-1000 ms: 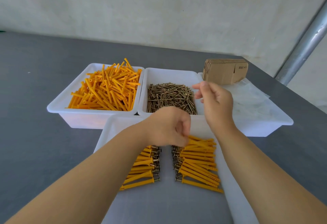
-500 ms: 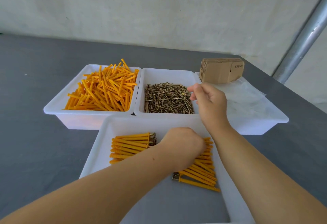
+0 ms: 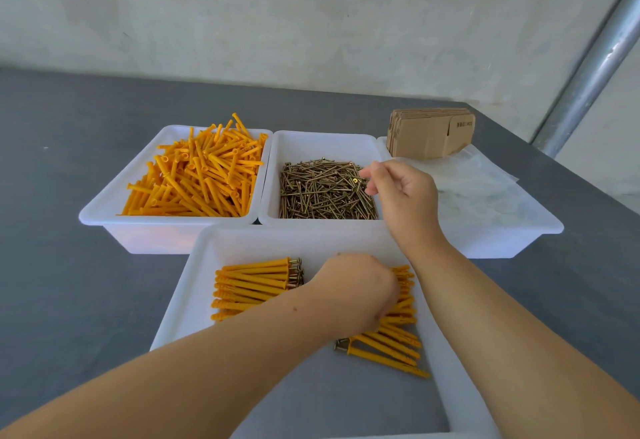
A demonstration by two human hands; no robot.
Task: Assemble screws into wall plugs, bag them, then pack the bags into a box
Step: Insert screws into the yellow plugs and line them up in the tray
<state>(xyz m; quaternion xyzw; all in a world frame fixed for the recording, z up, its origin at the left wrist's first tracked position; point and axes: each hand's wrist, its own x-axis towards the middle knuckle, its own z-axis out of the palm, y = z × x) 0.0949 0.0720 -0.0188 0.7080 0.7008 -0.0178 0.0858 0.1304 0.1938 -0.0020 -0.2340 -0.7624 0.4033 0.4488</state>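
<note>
The grey tabletop (image 3: pixel 69 161) fills most of the frame, and I have laid it out so each stage sits within reach. Nearest me, at lower centre, is the white collecting tray (image 3: pixel 194 286), where finished pieces lie in two rows: the left row of assembled plugs (image 3: pixel 252 286) with screw heads pointing toward the middle, and the right row of assembled plugs (image 3: pixel 391 345) mirrored against it, which keeps them easy to count and grab for bagging.

Behind it, across the middle of the frame, stand three white bins side by side. The plug bin (image 3: pixel 114 203) at left holds loose orange wall plugs (image 3: pixel 201 175); the screw bin (image 3: pixel 325 144) in the centre holds a heap of brass-coloured screws (image 3: pixel 318 192); the bag bin (image 3: pixel 519 223) at right holds clear plastic bags (image 3: pixel 478 182), with a stack of flat cardboard boxes (image 3: pixel 429 132) at its far end, waiting for the later packing steps.

My left hand (image 3: pixel 353 289) rests knuckles-up on the right row, its fingers curled down out of sight, so I cannot tell whether it holds a piece. My right hand (image 3: pixel 405 196) hovers over the right edge of the screw heap, thumb and forefinger drawn close as if to pick a screw; whether one is pinched there I cannot make out.
</note>
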